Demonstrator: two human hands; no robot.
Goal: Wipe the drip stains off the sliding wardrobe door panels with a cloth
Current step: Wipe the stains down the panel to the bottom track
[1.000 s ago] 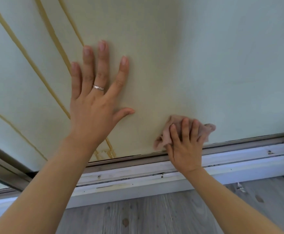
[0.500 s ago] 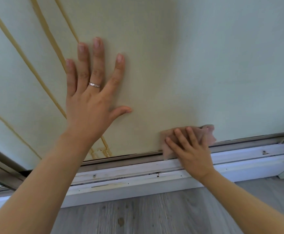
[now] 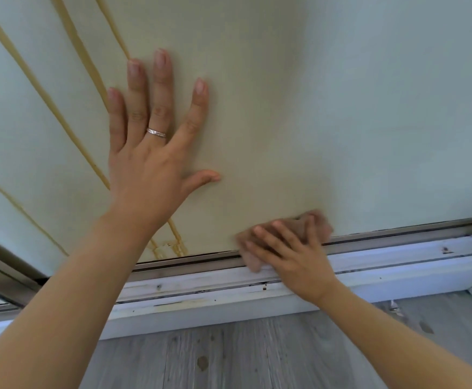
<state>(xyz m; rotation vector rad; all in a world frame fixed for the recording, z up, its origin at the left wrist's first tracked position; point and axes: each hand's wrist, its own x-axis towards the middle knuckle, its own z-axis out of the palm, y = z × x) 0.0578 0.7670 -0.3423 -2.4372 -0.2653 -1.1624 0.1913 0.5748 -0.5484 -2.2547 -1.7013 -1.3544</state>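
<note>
Left hand (image 3: 156, 153) splayed flat on door panel (image 3: 369, 108), right hand (image 3: 290, 254) flat over cloth (image 3: 253, 262) by bottom track (image 3: 397, 234)

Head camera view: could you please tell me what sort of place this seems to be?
Probably a room in a home, at the foot of a sliding wardrobe. The pale green door panel sits in a metal bottom track above a scuffed white wooden base, with grey wood-look flooring below.

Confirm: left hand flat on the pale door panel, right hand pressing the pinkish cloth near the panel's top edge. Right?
Not quite. In the head view the right hand presses the pinkish cloth at the pale door panel's bottom edge, by the track. The left hand is flat on the panel, as stated.
</note>
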